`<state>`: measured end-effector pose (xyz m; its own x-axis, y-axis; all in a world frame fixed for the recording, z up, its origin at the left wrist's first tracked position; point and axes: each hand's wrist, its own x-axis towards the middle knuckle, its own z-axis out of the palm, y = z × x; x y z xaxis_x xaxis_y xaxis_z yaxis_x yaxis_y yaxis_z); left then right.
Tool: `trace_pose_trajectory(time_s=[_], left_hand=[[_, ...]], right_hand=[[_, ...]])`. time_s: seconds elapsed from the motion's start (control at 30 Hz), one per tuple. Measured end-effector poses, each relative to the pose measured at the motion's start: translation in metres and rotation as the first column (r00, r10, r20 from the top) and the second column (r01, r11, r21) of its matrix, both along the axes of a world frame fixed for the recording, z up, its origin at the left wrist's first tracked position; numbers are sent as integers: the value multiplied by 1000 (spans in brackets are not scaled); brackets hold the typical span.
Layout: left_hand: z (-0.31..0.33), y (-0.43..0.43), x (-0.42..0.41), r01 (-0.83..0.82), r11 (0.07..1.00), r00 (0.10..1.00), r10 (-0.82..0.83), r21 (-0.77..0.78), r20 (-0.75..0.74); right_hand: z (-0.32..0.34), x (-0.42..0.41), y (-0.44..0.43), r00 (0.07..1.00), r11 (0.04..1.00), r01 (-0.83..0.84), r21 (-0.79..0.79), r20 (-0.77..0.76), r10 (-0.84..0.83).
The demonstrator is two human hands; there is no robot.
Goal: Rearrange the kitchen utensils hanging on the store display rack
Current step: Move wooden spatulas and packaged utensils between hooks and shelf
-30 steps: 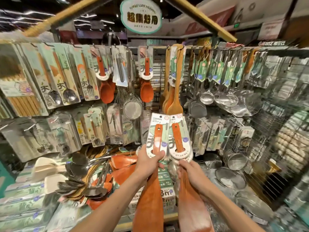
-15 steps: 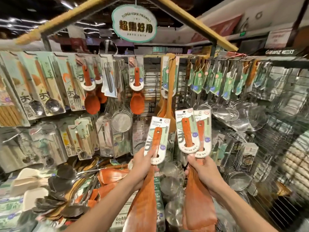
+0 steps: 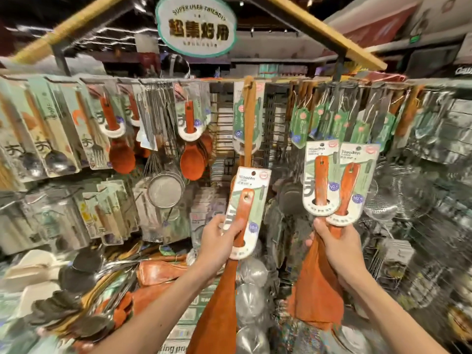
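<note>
My left hand (image 3: 217, 241) grips one carded wooden spatula (image 3: 246, 208) by its handle, blade pointing down, in front of the rack's middle. My right hand (image 3: 337, 249) holds two carded wooden spatulas (image 3: 337, 182) together by their necks, cards fanned upward, to the right of centre. Behind them the display rack's top rail (image 3: 281, 80) carries rows of hanging utensils. A long wooden spatula (image 3: 249, 118) hangs on the rail at centre, just above my left hand's spatula.
Red wooden spoons (image 3: 191, 139) and a mesh strainer (image 3: 164, 190) hang left of centre. Green-tagged steel ladles (image 3: 332, 118) hang to the right, wire strainers (image 3: 388, 198) beyond. Loose spatulas and spoons (image 3: 102, 290) lie piled lower left. A sign (image 3: 195, 26) hangs overhead.
Both hands rose with their spatulas. My right hand moved right and up, away from my left, and its two cards now stand nearer the green-tagged ladles.
</note>
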<state>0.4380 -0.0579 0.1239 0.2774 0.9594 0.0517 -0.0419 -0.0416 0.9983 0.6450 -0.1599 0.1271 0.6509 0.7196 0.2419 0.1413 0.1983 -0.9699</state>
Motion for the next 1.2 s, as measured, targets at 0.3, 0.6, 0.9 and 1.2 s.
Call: trace_pose_trajectory(time_s=[0.3, 0.6, 0.9, 1.2], left_hand=[[38, 35, -5, -37, 969, 999, 45, 244, -27], [91, 77, -1, -50, 915, 998, 28, 401, 59], [115, 94, 23, -89, 878, 996, 67, 471, 64], [154, 114, 46, -90, 839, 996, 61, 536, 72]], right_hand=[[21, -2, 9, 984, 987, 147, 69, 93, -153], [52, 7, 11, 875, 904, 388, 180, 236, -422], [62, 14, 30, 880, 928, 318, 194, 304, -365], [79, 7, 62, 907, 958, 179, 226, 338, -250]])
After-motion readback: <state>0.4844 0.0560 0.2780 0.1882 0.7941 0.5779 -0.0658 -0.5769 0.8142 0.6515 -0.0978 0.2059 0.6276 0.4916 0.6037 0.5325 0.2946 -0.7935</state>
